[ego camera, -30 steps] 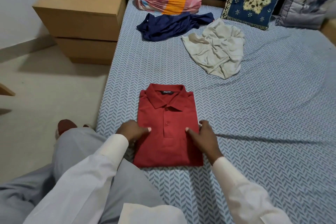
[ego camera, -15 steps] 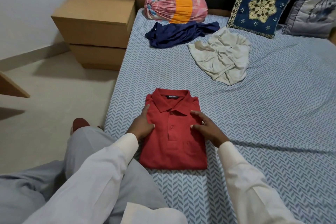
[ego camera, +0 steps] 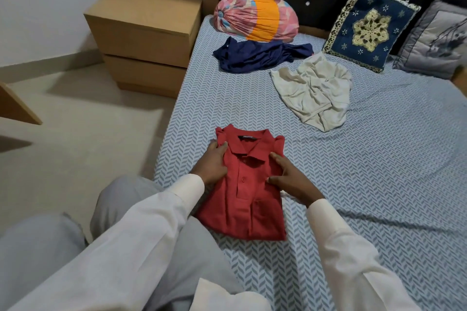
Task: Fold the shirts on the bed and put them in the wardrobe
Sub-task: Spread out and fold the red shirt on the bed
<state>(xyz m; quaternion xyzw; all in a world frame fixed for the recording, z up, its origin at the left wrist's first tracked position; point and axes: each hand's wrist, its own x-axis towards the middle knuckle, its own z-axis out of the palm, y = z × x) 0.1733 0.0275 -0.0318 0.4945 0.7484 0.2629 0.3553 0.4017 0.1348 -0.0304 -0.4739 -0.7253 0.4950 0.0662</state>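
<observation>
**While flat hands press it, red polo (ego camera: 247, 199) lies folded on the bed (ego camera: 379, 184)**

As I watch from my station, the red polo sits collar-up near the bed's left edge, buttons facing up. The left hand (ego camera: 213, 163) rests on its left shoulder, fingers straight, gripping nothing. The right hand (ego camera: 290, 180) lies spread across the right side, equally unclenched. Farther up the sheet, a crumpled navy shirt (ego camera: 255, 57) touches a striped bolster (ego camera: 255, 21), and a rumpled cream shirt (ego camera: 316, 91) lies nearby.
</observation>
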